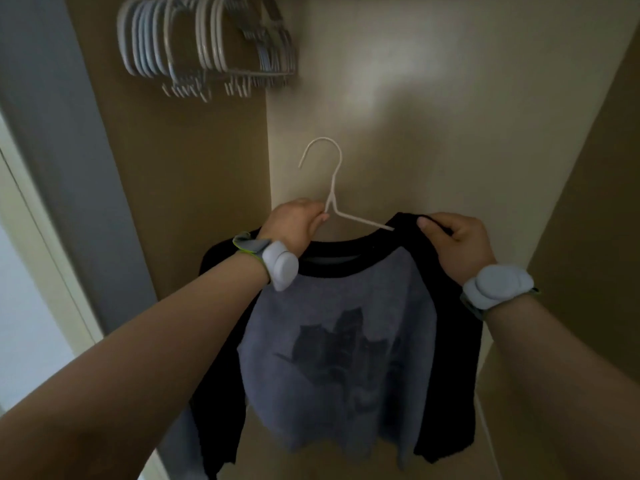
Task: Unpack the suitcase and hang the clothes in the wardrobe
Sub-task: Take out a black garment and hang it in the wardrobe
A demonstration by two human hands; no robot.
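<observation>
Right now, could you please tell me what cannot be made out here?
Head view:
The wardrobe rail: cut off by the top edge above the white plastic hangers.
One arm of the white wire hanger: hidden by the left hand and grey, black-sleeved sweatshirt.
The sweatshirt's dark print: blurred, dim.

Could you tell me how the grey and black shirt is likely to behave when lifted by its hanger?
Probably floppy: the shirt drapes limply below the hanger, sleeves hanging down. Likely light: the thin hanger shows no visible sag. It might slip sideways, since the right hand pinches one shoulder beside a bare hanger arm.
</observation>
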